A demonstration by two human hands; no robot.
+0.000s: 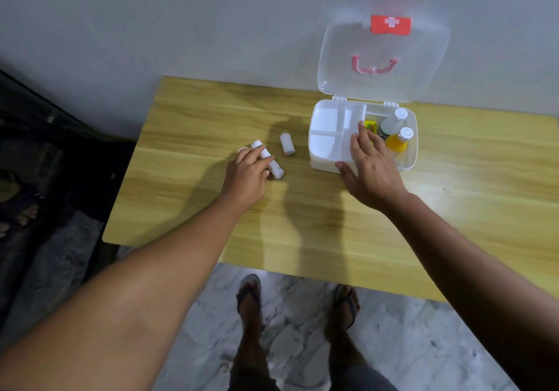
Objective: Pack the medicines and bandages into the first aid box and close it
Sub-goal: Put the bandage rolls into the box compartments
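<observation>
We're mid-pack here. The first aid box (322, 165) sits open under the right palm, its lid (382, 58) tipped back against the wall (181, 27). Two bottles (391, 123) already stand in the section just past the right fingertips. The bandages are the ones left out on the table (302, 224).

The left hand (249, 174) is down on a bandage roll (276, 171), fingers close together and curled over its middle. The thumb is hidden beneath the palm, so we can't say how firm that hold is. The right hand (373, 168) lies spread on the white tray (329, 132), fingers straight and apart, thumb at the box's front wall. We'd judge it's steadying the box.

The roll under the left fingers lies flat on a diagonal. One end pokes out beyond the knuckles on the far side, and the other runs past the fingertips toward the box. It may be two short rolls end to end; we can't tell. A second roll (287, 144) lies just beyond the left fingertips, between the two hands and touching neither, with its long axis pointing almost straight away from us.

Next up, we reckon: lift the roll, swing its axis to match a tray compartment, and get the right hand off the tray to make room. Then the second roll goes in and the lid comes down.
</observation>
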